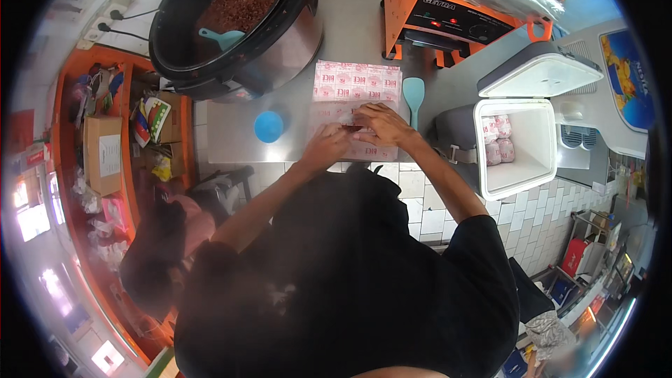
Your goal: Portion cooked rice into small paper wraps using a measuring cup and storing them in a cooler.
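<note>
A stack of printed wrapping paper [357,81] lies on the steel table in front of me. Its pink print bears writing. My left hand [329,143] pinches the near part of the top sheet from the left. From the right, my right hand [382,125] grips the same sheet with bent fingers. Between the two hands shows a small patch of dark reddish-brown food [353,128], mostly hidden by paper and fingers. A pale turquoise rice paddle [413,93] lies just right of the stack. To the left stands a blue plastic cup [268,127].
A large rice cooker [283,44] with reddish-brown rice [244,0] and a turquoise scoop [223,38] stands back left. An orange Getra sealing machine [446,21] is back right. At right, an open cooler box [525,178] holds several wrapped packets [497,139]. People are behind me on both sides.
</note>
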Available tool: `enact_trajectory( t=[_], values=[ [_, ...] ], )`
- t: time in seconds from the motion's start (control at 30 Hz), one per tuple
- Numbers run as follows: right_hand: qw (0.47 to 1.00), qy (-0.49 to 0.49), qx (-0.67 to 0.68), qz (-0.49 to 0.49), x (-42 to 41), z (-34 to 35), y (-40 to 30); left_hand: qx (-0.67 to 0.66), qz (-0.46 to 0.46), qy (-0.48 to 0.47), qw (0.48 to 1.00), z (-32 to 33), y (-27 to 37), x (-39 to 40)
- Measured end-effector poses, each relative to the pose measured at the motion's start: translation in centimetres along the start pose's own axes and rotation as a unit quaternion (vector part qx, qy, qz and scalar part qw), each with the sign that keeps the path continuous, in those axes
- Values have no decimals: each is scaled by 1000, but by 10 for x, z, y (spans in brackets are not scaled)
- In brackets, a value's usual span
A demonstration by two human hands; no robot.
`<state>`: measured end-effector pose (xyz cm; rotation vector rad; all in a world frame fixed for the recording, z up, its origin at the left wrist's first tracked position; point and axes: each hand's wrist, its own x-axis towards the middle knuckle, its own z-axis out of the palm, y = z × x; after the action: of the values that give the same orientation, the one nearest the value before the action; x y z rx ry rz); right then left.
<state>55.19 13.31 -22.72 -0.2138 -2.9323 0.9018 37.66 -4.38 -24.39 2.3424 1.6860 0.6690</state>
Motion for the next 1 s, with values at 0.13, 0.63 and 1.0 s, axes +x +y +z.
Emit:
enact_trajectory(
  t=[0.13,0.63,1.0],
  values=[
    [995,-67,57,39,12,-9,12,-71,-132,-35,988,-2,-28,30],
    [955,-51,178,233,19,28,95,-423,-229,-60,874,42,-133,21],
    [954,121,-138,236,33,39,32,-43,-271,8,962,15,-78,39]
  ],
)
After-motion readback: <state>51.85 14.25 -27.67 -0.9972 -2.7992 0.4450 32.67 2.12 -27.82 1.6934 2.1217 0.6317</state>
